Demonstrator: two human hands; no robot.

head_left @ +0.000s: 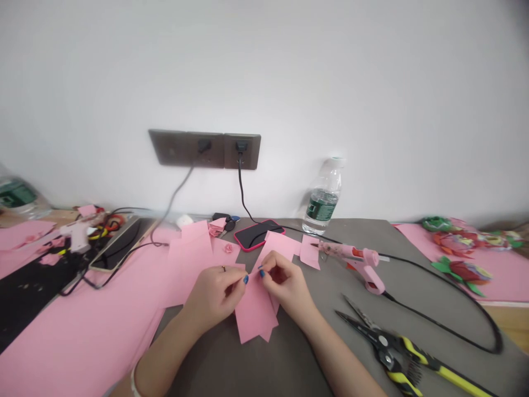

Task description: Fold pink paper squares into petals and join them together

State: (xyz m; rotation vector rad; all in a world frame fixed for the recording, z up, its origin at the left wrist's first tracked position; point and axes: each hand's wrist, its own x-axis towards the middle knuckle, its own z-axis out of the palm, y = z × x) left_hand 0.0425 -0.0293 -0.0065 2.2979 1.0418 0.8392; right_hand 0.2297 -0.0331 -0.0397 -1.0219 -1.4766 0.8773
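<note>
My left hand (pixel 215 293) is closed in a pinch at the upper left edge of a piece of pink paper (pixel 255 313). Opposite it, my right hand (pixel 286 280) pinches the same paper near its upper edge, fingertips close to those of the left. The exact fold under the fingertips is too small to make out. Another pink sheet shows beneath its lower right edge. Just beyond the hands lie pink paper squares (pixel 190 253) and a small pink rolled paper flower (pixel 228 248). A phone in a pink case (pixel 258 235) rests behind them.
To the right are a pink glue gun (pixel 351 253) with its cord, and open yellow-and-black pliers-like cutters (pixel 386 344). A water bottle (pixel 323 198) stands by the wall. Large pink sheets (pixel 95 325) and another phone (pixel 122 242) lie left; paper flowers (pixel 469 270) lie far right.
</note>
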